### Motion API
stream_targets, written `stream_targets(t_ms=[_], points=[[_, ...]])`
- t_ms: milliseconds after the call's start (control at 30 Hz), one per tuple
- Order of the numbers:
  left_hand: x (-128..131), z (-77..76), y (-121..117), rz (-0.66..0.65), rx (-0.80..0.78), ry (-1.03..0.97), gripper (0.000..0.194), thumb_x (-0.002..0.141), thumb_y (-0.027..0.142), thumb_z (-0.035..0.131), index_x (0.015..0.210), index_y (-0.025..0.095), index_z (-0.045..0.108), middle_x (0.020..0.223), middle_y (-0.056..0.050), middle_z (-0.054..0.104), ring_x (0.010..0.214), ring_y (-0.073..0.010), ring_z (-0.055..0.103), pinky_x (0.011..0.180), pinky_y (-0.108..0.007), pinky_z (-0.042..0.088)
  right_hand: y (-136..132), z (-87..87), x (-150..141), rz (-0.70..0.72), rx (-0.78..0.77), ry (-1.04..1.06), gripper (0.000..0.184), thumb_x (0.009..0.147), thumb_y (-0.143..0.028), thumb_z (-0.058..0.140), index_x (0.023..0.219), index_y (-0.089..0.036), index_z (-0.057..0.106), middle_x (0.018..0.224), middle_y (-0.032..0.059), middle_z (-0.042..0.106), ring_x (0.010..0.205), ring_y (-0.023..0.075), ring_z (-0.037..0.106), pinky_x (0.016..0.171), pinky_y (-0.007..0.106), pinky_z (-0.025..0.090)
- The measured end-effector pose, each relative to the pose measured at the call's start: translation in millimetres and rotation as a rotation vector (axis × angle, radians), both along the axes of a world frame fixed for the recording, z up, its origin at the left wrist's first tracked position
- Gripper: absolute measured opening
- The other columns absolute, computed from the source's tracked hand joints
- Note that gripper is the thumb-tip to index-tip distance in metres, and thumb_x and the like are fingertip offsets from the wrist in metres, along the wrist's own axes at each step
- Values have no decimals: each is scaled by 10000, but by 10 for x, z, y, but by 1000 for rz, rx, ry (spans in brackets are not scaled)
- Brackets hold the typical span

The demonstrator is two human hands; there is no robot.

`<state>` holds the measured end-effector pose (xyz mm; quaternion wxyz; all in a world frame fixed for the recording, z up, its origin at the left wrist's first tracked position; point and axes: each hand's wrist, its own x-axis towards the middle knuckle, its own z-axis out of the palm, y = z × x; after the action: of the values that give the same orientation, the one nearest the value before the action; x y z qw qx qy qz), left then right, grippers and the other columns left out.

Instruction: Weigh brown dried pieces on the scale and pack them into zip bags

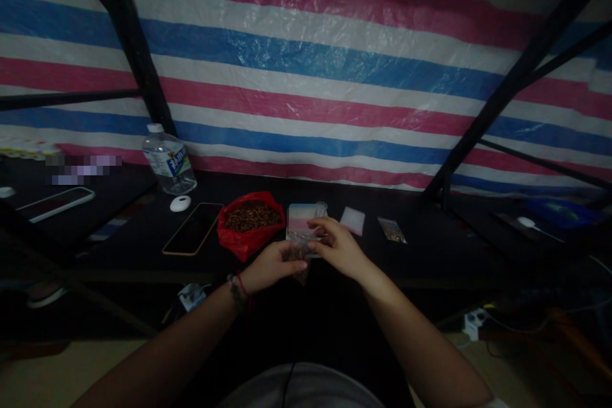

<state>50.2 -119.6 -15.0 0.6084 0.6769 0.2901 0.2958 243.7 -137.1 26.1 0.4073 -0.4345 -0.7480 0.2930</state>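
Observation:
Between my hands, at the front edge of the dark table, is a small clear plastic bag (300, 275) with brown bits in its lower part. My left hand (273, 265) is closed on the bag's left side, thumb pressed across it. My right hand (337, 245) pinches the bag's upper right edge with bent fingers. Just behind them lies a flat pale case (300, 217), and a small clear cup-like piece (320, 208) shows above my right fingers. Left of my hands, an open red plastic bag (243, 245) holds many brown seed-like bits (252, 215).
Right of my hands lie a stack of small white bags (352, 220) and a filled clear bag (392, 230). To the left are a phone (192, 229), a white oval case (180, 204) and a clear bottle (169, 162). Black metal posts (138, 44) stand before a striped sheet (306, 76).

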Motion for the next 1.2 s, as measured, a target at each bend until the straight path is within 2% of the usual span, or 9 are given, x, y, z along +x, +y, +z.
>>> stream_targets(t_ms=[67, 167, 233, 400, 500, 633, 867, 1033, 1200], points=[[15, -16, 4, 37, -9, 24, 420, 676, 391, 719, 994, 130, 630, 898, -57, 675, 809, -194, 626, 742, -325, 499, 54, -86, 5, 13, -126, 30, 390, 742, -290, 668, 1107, -182, 589, 989, 59, 633, 809, 143, 597, 700, 264, 481], [33, -36, 9, 71, 10, 31, 414, 638, 370, 747, 951, 122, 638, 863, -45, 674, 785, -183, 621, 724, -301, 493, 120, -170, 21, 64, -228, 3, 189, 765, -322, 637, 825, -144, 661, 729, 16, 637, 657, 125, 571, 614, 239, 443], [39, -35, 12, 67, -9, 6, 404, 654, 369, 734, 956, 120, 635, 858, -42, 672, 770, -168, 617, 707, -284, 489, 154, -194, 41, 37, -242, 35, 195, 775, -327, 620, 733, -140, 652, 660, 4, 620, 610, 117, 552, 579, 229, 418], [34, -14, 21, 84, -119, 21, 380, 675, 366, 719, 957, 125, 634, 856, -46, 678, 728, -150, 617, 636, -257, 488, 199, -207, 87, -62, -234, 173, 201, 733, -345, 663, 768, -148, 658, 696, 3, 637, 629, 120, 562, 610, 238, 422], [25, -19, 16, 99, -97, 23, 382, 651, 353, 741, 943, 129, 639, 831, -38, 679, 709, -144, 615, 626, -251, 488, 187, -207, 78, 2, -281, 221, 218, 717, -351, 683, 791, -148, 661, 723, 4, 643, 652, 124, 570, 625, 243, 427], [28, -20, 1, 77, -121, 33, 334, 730, 417, 668, 891, 126, 644, 815, -44, 681, 704, -145, 626, 599, -242, 487, 165, -198, 56, 69, -382, 255, 230, 693, -354, 708, 735, -137, 646, 665, -11, 620, 603, 110, 549, 584, 230, 405], [49, -20, 19, 153, -86, -69, 457, 628, 352, 761, 1007, 135, 625, 973, -77, 689, 862, -192, 641, 776, -324, 502, 165, -190, 67, 53, -390, 343, 239, 654, -323, 739, 785, -144, 650, 699, -13, 627, 616, 102, 547, 604, 226, 400], [31, -13, 14, 184, -138, 49, 388, 739, 486, 633, 846, 113, 642, 741, -42, 674, 616, -141, 610, 539, -244, 468, 159, -200, 71, 36, -375, 297, 226, 692, -356, 707, 696, -141, 638, 627, -21, 600, 570, 95, 510, 569, 222, 366], [42, -34, 22, 163, -136, -37, 409, 629, 359, 761, 950, 134, 646, 907, -61, 701, 772, -159, 644, 680, -261, 496, 161, -166, 70, -8, -374, 321, 245, 681, -379, 710, 715, -145, 643, 638, -14, 610, 577, 104, 521, 570, 228, 378]])
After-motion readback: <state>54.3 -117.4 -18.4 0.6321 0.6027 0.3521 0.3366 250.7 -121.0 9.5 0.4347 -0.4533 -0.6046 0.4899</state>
